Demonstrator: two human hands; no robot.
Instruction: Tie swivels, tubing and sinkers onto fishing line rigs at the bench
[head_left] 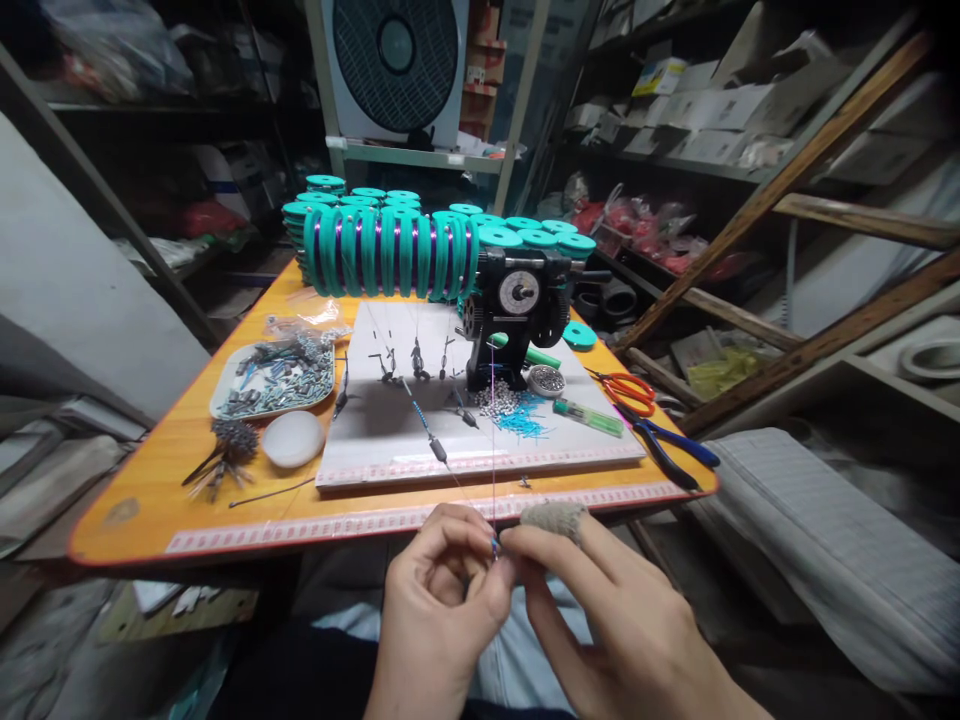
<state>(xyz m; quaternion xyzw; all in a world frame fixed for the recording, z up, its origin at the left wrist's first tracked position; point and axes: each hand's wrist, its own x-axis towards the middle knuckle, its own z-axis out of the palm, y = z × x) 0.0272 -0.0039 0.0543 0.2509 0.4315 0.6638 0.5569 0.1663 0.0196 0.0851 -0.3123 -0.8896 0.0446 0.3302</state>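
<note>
My left hand [442, 585] and my right hand [600, 600] meet at the near edge of the orange table [172, 480]. Both pinch a thin purple line [493, 440] that runs up to the black winding machine [514, 315]. A tiny blue bit [495, 546] shows between the fingertips. My right forefinger wears a grey cloth wrap [553, 517]. On the white board [420, 425] lie several finished weighted rigs [420, 375], a heap of small silver beads [502, 400] and blue tubes [529, 420].
Teal spools [390, 250] wound with purple line stand in a row and in stacks at the back. A tray of metal parts [274, 375] and a white lid [292, 438] lie left. Orange scissors [630, 388], blue-handled pliers [667, 445] and a green lighter [589, 417] lie right. Shelves surround the table.
</note>
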